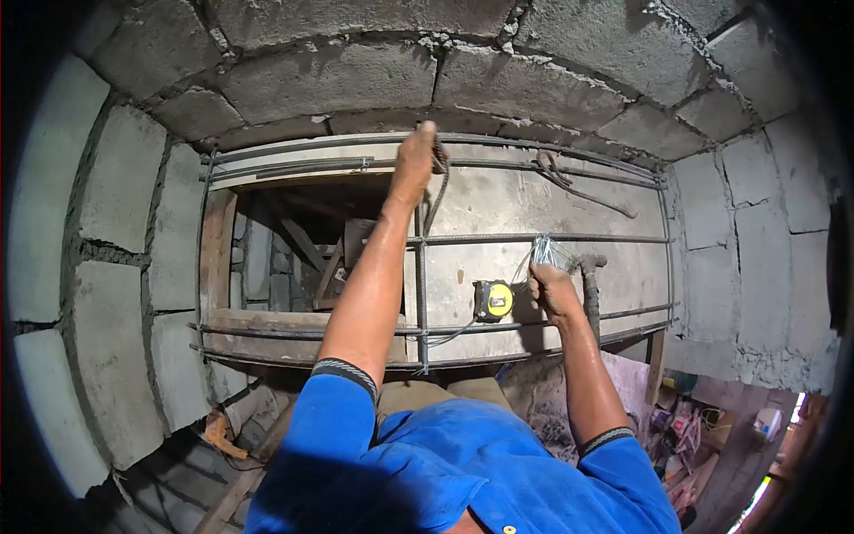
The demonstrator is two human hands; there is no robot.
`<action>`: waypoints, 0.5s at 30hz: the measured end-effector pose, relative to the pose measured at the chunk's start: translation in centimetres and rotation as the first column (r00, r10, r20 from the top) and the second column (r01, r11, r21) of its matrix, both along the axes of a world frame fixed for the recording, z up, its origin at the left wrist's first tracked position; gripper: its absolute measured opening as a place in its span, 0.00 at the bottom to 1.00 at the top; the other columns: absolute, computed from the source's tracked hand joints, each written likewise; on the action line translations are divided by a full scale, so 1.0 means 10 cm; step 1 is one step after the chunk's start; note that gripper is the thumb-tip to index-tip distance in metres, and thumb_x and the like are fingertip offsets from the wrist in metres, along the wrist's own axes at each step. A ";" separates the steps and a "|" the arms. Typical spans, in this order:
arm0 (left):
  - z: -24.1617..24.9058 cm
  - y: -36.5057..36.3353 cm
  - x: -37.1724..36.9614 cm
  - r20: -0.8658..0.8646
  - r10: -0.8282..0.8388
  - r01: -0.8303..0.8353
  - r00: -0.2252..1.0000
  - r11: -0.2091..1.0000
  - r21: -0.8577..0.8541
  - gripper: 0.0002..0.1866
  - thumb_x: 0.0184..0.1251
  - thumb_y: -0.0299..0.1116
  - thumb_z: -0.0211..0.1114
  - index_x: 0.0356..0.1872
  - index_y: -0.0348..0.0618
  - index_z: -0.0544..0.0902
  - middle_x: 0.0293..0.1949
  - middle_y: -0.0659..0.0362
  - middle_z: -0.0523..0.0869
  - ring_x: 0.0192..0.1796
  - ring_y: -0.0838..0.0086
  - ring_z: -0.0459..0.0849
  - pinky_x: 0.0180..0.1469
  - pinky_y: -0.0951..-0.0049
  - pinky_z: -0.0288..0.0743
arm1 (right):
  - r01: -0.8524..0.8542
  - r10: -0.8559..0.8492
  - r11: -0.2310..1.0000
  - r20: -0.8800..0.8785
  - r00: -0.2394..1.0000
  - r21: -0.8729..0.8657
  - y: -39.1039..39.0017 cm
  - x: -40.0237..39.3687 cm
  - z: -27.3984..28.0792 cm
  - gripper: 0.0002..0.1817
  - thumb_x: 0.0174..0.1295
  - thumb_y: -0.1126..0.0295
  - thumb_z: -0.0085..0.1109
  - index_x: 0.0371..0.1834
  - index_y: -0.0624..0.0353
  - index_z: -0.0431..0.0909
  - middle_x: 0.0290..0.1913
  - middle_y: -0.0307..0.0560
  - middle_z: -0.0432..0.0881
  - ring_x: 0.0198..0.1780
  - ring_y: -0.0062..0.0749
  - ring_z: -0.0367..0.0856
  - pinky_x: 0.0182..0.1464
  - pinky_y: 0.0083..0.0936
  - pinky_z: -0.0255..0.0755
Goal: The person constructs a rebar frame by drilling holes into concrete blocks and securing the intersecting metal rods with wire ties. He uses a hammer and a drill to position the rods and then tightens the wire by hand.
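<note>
My left hand (415, 158) is closed around a bent steel rod (434, 206) at the back edge of the rebar frame (498, 238). Its fingers are partly hidden behind the hand. Right of centre, my right hand (553, 287) is closed on a bundle of thin tie wire (544, 250), which fans out by the middle bar. A yellow and black tape measure (493, 301) lies on the pale board (471, 200), left of my right hand. Just right of that hand stands a dark metal tool or pipe (591, 289).
Another bent rod (587, 191) lies at the back right. A wood-edged opening (220, 254) is on the left of the board. Block walls (338, 80) rise behind and at both sides. An orange-handled tool (221, 434) is low left, and clutter (683, 432) low right.
</note>
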State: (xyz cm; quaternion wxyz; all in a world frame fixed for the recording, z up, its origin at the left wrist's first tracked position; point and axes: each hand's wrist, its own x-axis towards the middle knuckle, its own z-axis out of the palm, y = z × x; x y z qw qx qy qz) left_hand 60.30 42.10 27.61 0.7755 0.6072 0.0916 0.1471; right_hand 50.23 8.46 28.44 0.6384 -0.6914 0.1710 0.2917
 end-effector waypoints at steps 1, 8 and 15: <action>0.02 -0.06 0.00 0.003 -0.064 0.063 0.998 0.997 0.039 0.27 0.79 0.59 0.51 0.33 0.44 0.80 0.25 0.60 0.84 0.26 0.78 0.80 0.31 0.75 0.73 | -0.038 0.038 0.999 0.026 0.999 -0.005 0.12 0.05 0.05 0.13 0.72 0.59 0.58 0.36 0.58 0.78 0.24 0.36 0.76 0.22 0.20 0.71 0.20 0.21 0.66; 0.27 -0.63 -0.37 -0.034 -0.232 0.230 0.972 0.915 0.332 0.34 0.76 0.62 0.51 0.42 0.34 0.81 0.30 0.52 0.84 0.35 0.69 0.82 0.43 0.67 0.76 | -0.056 0.210 0.948 0.485 0.849 -0.313 1.07 0.68 0.39 0.21 0.72 0.56 0.58 0.48 0.67 0.80 0.35 0.42 0.84 0.33 0.26 0.80 0.38 0.24 0.74; 0.24 -0.12 -0.82 0.092 -0.212 0.158 0.973 0.901 0.403 0.18 0.75 0.41 0.58 0.52 0.36 0.83 0.46 0.43 0.87 0.47 0.52 0.85 0.52 0.64 0.76 | -0.451 0.526 0.839 0.667 0.528 -0.304 1.60 0.80 0.47 0.26 0.71 0.53 0.59 0.58 0.66 0.79 0.51 0.55 0.85 0.54 0.37 0.82 0.61 0.31 0.72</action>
